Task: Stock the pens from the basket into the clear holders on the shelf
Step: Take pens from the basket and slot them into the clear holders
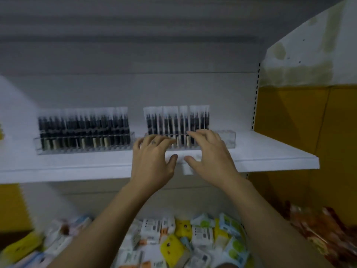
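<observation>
Two clear holders stand on the white shelf (270,151). The left holder (85,147) is packed with dark packaged pens (83,126). The right holder (226,140) holds packaged pens (173,120) over most of its length, with a bare stretch at its right end. My left hand (154,161) and my right hand (210,153) are both at the front of the right holder, fingers spread and relaxed, fingertips at the pens' lower ends. Neither hand holds a pen. No basket is in view.
Below the shelf lies a heap of small white, yellow and blue packets (183,240). Orange packets (324,229) sit at the lower right. A yellow wall panel (301,117) stands right of the shelf, and the shelf's back panel is plain grey.
</observation>
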### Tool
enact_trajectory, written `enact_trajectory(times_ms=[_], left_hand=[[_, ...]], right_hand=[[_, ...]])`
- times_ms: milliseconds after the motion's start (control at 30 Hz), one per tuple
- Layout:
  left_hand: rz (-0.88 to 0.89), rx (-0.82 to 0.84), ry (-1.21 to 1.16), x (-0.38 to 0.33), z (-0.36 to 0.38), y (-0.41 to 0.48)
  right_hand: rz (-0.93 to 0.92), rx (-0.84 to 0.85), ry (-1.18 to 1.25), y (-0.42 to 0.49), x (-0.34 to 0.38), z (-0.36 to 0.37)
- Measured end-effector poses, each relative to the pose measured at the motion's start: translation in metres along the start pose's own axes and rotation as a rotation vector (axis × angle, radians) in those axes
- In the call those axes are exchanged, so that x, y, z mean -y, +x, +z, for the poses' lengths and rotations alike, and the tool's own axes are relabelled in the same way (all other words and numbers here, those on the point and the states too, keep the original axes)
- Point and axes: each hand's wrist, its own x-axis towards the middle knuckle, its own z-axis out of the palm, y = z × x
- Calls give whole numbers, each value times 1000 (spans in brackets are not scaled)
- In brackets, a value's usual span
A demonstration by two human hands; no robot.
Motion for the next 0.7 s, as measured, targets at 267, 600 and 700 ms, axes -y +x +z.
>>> enact_trajectory(times_ms=[267, 600, 700], left_hand=[[-64, 155, -33, 40, -9, -101], [-297, 565, -19, 71, 26, -244], [-376, 674, -18, 82, 43, -276]], right_hand=[[-13, 97, 136, -76, 44, 70], [119, 545, 176, -168, 45, 194], [135, 650, 188, -189, 44, 228]])
